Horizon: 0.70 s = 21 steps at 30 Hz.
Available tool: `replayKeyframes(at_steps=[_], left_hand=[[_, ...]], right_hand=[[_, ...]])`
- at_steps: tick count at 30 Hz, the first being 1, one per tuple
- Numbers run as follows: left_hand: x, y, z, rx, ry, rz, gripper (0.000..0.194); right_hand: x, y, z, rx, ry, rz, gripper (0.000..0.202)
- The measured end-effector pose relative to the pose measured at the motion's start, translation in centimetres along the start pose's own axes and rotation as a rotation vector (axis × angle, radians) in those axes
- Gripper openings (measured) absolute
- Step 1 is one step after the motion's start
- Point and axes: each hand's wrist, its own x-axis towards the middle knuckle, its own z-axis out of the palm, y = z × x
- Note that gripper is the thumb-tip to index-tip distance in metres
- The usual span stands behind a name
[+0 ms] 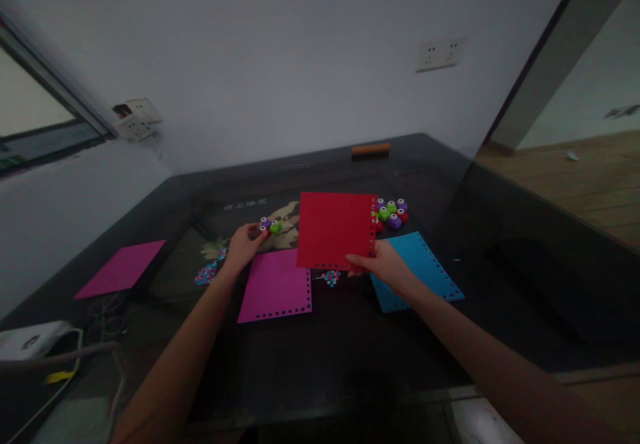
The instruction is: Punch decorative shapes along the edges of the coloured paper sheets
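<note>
My right hand grips a red square sheet by its lower right corner, thumb on top, and holds it tilted above the table. Punched holes run along its right and lower edges. My left hand has its fingers closed at a small cluster of googly-eyed pieces in purple, green and red. Below the hands lies a magenta sheet with holes on two edges. A blue punched sheet rests under my right wrist. More googly-eyed pieces sit right of the red sheet, partly hidden by it.
Small coloured beads lie left, with another little pile between the sheets. Another magenta sheet is far left, near scissors and a white power strip. A brown roll lies by the wall.
</note>
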Motion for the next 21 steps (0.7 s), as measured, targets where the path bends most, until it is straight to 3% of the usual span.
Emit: replayKeyframes(at_steps=[4, 12, 21], left_hand=[[0.4, -0.4, 1.1, 0.084, 0.014, 0.039, 0.037], [-0.6, -0.9, 0.8, 0.097, 0.051, 0.053, 0.029], [-1.4, 2.7, -1.3, -0.16, 0.191, 0.018, 0.029]], right_hand=[[0.0, 0.0, -0.1, 0.001, 0.017, 0.001, 0.016], [0.0, -0.1, 0.0, -0.023, 0.011, -0.007, 0.013], [0.2, 0.3, -0.1, -0.013, 0.047, -0.011, 0.018]])
